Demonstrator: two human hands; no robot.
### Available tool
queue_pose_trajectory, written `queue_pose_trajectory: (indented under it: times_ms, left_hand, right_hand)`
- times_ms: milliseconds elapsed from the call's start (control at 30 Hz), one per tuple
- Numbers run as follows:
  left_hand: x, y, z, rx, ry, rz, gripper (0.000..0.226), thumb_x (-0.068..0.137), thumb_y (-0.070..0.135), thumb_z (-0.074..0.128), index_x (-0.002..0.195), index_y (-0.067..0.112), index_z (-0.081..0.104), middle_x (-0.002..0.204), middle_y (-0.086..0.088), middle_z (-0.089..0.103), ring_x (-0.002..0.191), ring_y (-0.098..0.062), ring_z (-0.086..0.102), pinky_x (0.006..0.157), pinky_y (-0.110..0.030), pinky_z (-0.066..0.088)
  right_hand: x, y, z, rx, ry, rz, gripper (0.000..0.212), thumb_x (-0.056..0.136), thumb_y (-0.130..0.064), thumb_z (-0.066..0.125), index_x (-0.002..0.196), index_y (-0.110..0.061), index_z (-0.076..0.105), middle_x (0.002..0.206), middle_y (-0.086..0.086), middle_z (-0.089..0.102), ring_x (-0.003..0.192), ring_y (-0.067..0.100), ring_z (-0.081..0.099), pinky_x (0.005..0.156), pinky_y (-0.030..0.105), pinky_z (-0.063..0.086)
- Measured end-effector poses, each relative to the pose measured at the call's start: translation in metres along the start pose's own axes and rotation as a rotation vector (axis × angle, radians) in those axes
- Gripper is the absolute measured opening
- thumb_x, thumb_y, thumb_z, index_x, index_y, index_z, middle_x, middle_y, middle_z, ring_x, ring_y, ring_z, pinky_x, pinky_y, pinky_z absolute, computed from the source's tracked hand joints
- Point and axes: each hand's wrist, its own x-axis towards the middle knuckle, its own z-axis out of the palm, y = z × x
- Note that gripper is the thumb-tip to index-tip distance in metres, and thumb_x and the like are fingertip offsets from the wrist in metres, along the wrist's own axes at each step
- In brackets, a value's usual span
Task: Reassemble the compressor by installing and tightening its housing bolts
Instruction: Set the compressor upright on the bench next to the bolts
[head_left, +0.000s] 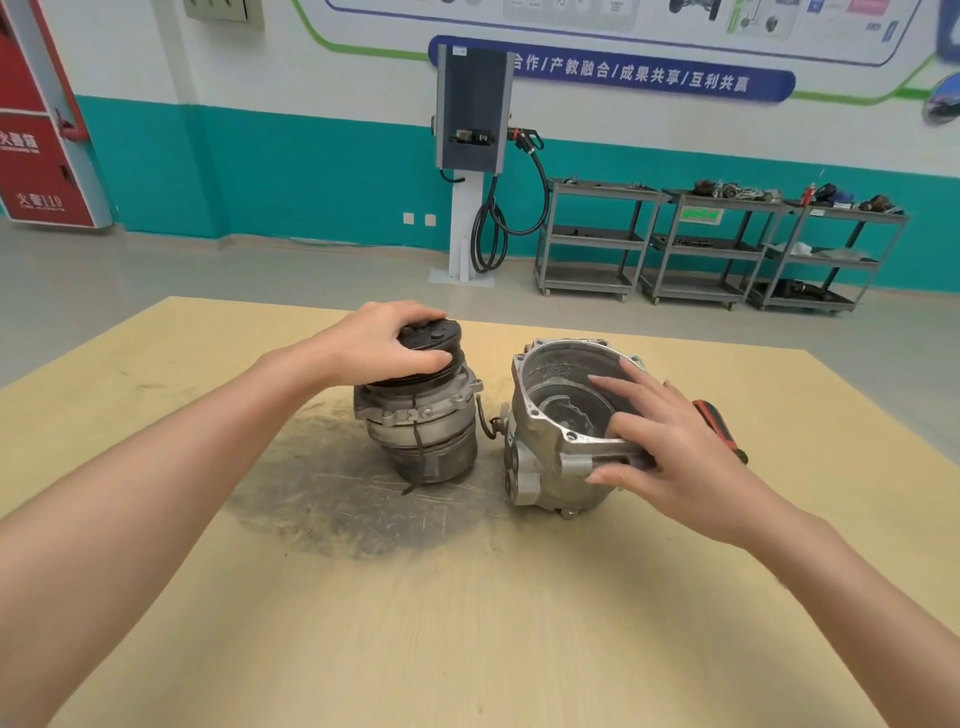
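Your left hand is gripping the pulley atop the upright compressor body; your right hand is pinching the rim of the open housing, standing just beside it, mouth upward.

Grey compressor with black pulley, upright, tilted slightly; open silver housing just right of compressor, mouth up.

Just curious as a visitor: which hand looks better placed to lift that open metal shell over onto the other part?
The right hand, probably. Its fingers already lie on the open housing's rim, thumb against its outer flange. The left hand grips the pulley atop the compressor body, seemingly steadying it.
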Motion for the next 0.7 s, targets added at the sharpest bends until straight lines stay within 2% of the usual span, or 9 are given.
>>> queue_pose_trajectory:
  times_ms: [67,133,267,400,500,700]
  left_hand:
    - [-0.001,-0.004,-0.001,-0.042,0.011,0.005,0.072,0.069,0.057,0.056,0.136,0.031,0.05,0.133,0.008,0.055,0.112,-0.011,0.052,0.09,-0.027,0.042]
    - [-0.003,-0.008,-0.001,-0.071,0.007,0.028,0.069,0.071,0.055,0.058,0.135,0.032,0.05,0.131,0.011,0.055,0.112,-0.01,0.053,0.088,-0.025,0.042]
    - [-0.007,-0.008,-0.001,-0.06,-0.035,0.1,0.064,0.074,0.053,0.059,0.134,0.033,0.05,0.124,0.017,0.054,0.111,-0.008,0.054,0.084,-0.021,0.043]
    - [-0.007,-0.001,-0.001,0.006,-0.077,0.159,0.066,0.075,0.052,0.059,0.137,0.033,0.047,0.126,0.019,0.051,0.112,-0.008,0.053,0.094,-0.03,0.046]
    - [-0.007,0.006,0.003,0.113,-0.101,0.211,0.071,0.073,0.058,0.057,0.139,0.035,0.044,0.129,0.021,0.047,0.113,-0.008,0.05,0.097,-0.035,0.045]
    - [-0.007,0.01,0.004,0.149,-0.1,0.215,0.074,0.072,0.062,0.055,0.14,0.036,0.042,0.132,0.022,0.044,0.114,-0.009,0.048,0.097,-0.039,0.045]
  right_hand:
    - [-0.002,0.002,0.004,-0.017,0.024,0.027,0.049,0.077,-0.066,0.044,0.086,-0.021,0.06,0.153,-0.004,0.035,0.15,0.011,-0.001,0.119,0.053,0.012]
    - [-0.003,0.003,0.006,-0.017,0.054,0.036,0.054,0.076,-0.067,0.044,0.093,-0.02,0.064,0.152,-0.004,0.038,0.15,0.012,0.001,0.119,0.054,0.01]
    - [-0.004,-0.001,0.013,-0.051,0.138,0.038,0.057,0.078,-0.066,0.044,0.097,-0.018,0.068,0.145,0.002,0.049,0.149,0.022,0.016,0.116,0.059,0.015]
    - [-0.004,-0.009,0.021,-0.097,0.194,0.069,0.055,0.079,-0.064,0.043,0.093,-0.017,0.068,0.143,0.006,0.051,0.147,0.029,0.021,0.116,0.059,0.012]
    - [-0.002,-0.011,0.02,-0.048,0.184,0.071,0.046,0.078,-0.064,0.045,0.082,-0.022,0.062,0.143,0.004,0.05,0.147,0.027,0.02,0.116,0.06,0.013]
    - [-0.005,0.012,0.002,-0.009,0.055,-0.03,0.045,0.078,-0.061,0.047,0.076,-0.017,0.057,0.152,-0.005,0.037,0.15,0.019,0.005,0.116,0.06,0.015]
